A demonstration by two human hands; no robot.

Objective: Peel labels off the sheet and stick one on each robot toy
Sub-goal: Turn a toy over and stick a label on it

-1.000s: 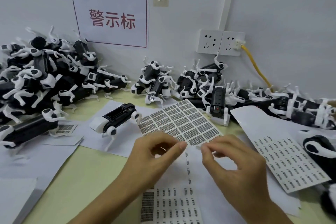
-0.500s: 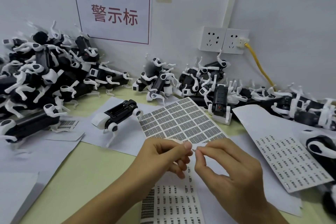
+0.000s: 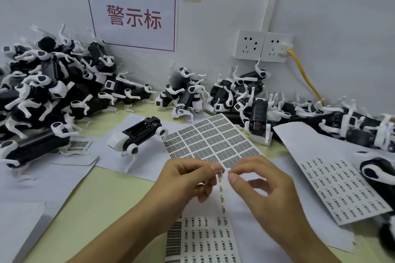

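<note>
Now you are mid-peel: ahead and to the left of your left hand (image 3: 188, 179) stands the robot toy (image 3: 136, 134), unlabelled as far as I can tell. That hand pinches a small label (image 3: 220, 175) by its top, the fingers curled. Your right hand (image 3: 256, 183) sits just beside it, thumb and forefinger nearly closed, apparently holding nothing. Below both lies the label sheet (image 3: 205, 237). Next, I judge, carry the label across to the toy.

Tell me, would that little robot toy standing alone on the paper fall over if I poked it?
Probably. The small black-and-white plastic robot toy stands on thin white legs, so a sideways poke would likely tip it. It looks light, and might slide on the smooth white paper sheet first.
</note>
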